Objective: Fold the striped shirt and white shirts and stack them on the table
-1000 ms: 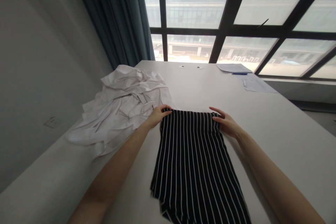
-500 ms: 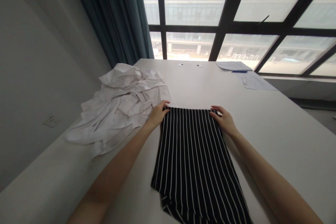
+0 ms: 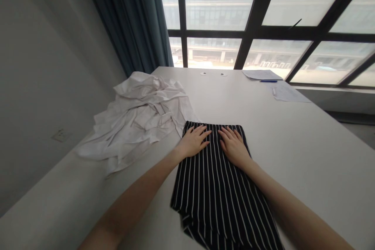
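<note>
A black garment with thin white stripes, its exact kind unclear, lies spread on the white table. Its straight top edge faces the window, while the lower left corner is bunched and folded over. My left hand rests flat on the cloth near the top left, fingers spread. On the upper right part, my right hand also lies flat with fingers stretched out. Striped cloth shows between the two hands. The garment's bottom end runs out of view.
A crumpled heap of white cloth lies left of the garment, near the wall. Papers and a blue pen are at the far right of the table. Two small white discs sit at the far edge. A blue curtain hangs beside the window.
Both hands have let go of the garment's top corners. They have moved inward and slightly down, and now lie flat on the striped cloth.
</note>
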Demonstrator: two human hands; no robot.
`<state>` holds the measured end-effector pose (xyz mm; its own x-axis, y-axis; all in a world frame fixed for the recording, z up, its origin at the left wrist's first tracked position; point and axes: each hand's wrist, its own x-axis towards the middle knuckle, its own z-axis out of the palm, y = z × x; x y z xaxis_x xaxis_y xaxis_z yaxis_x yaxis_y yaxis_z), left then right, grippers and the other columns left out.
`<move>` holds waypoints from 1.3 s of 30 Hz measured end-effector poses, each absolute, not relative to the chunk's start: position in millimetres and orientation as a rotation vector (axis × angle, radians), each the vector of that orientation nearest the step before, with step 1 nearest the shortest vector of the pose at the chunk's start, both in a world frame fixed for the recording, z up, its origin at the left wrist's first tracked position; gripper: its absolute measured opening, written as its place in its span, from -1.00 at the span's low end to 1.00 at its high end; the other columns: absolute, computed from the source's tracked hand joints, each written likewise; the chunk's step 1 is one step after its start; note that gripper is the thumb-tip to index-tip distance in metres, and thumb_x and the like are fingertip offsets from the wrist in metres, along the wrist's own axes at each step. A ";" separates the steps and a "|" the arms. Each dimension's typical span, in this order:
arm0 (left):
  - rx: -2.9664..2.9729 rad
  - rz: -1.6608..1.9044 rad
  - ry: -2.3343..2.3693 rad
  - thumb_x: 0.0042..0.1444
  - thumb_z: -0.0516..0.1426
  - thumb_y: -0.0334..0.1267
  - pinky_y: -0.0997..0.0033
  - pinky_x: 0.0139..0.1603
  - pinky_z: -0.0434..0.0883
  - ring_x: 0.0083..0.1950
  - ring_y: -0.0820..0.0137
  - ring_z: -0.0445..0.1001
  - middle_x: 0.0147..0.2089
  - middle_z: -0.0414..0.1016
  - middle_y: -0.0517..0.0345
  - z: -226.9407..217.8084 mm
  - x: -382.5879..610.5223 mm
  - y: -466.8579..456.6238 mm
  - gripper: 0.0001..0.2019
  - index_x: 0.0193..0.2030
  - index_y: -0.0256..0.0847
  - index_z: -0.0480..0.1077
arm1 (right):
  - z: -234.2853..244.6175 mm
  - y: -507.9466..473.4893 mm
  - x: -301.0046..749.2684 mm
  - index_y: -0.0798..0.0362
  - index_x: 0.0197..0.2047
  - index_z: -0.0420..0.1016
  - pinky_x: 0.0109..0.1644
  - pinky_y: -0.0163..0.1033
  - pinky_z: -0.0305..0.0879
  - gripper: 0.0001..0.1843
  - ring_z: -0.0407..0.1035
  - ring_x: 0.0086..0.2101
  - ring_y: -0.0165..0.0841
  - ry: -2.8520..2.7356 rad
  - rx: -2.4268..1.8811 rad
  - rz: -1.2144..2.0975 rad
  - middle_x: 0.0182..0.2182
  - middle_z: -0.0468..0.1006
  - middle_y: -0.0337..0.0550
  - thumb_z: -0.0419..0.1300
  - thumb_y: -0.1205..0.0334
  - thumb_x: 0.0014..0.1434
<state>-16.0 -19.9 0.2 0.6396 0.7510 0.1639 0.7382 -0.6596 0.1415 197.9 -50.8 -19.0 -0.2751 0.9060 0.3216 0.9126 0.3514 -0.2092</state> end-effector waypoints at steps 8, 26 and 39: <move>2.782 0.310 1.334 0.34 -0.04 0.02 -0.10 0.39 0.00 0.45 0.13 0.03 0.45 0.07 -0.01 -4.5 -21.7 -20.5 -0.47 0.38 -0.07 0.11 | -18.3 -52.1 206.9 0.03 0.35 0.21 0.39 0.03 -0.14 -0.43 -0.05 0.35 -0.20 -2.401 -1.644 -0.078 0.35 0.19 -0.10 -0.13 0.03 0.37; 2.733 0.387 1.458 0.35 -0.04 -0.12 0.00 0.40 0.03 0.43 0.24 0.08 0.40 0.18 0.07 -14.9 -31.3 -15.2 -0.59 0.28 -0.09 0.24 | -21.3 -50.9 428.4 -0.02 0.34 0.22 0.36 0.10 -0.03 -0.42 0.00 0.33 -0.15 -2.518 -1.682 -0.293 0.34 0.19 -0.10 -0.15 0.00 0.35; 2.719 0.368 1.460 0.36 -0.07 -0.14 -0.02 0.40 0.01 0.44 0.27 0.07 0.41 0.17 0.06 -12.3 -31.5 -16.9 -0.59 0.29 -0.07 0.23 | -34.6 -92.1 318.4 -0.10 0.38 0.15 0.17 0.42 0.07 -0.35 0.03 0.29 0.12 -1.981 -2.285 -0.185 0.36 0.14 0.01 -0.24 -0.12 0.34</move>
